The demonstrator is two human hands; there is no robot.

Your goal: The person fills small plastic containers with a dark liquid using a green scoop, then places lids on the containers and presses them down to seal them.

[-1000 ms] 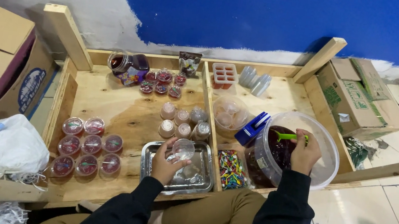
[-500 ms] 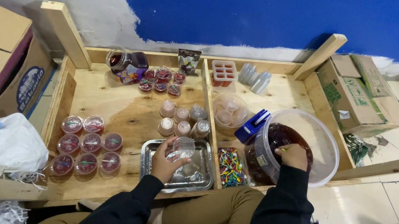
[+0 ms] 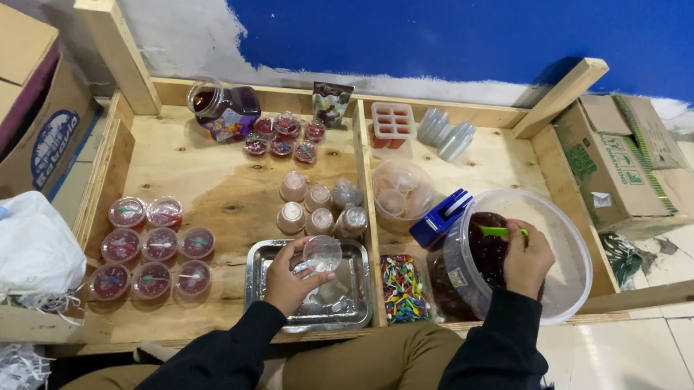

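While seen from the head view: both hands work low in the frame.
Left hand [image 3: 293, 279]: curled around a small clear plastic cup [image 3: 322, 253], above the steel tray [image 3: 354, 310], lower centre.
Right hand [image 3: 526, 261]: pinching a green spoon [image 3: 496, 232] inside the large clear plastic tub [image 3: 573, 278], right of centre.

Left hand [image 3: 293, 276] cupped, right hand [image 3: 526, 259] gripping.
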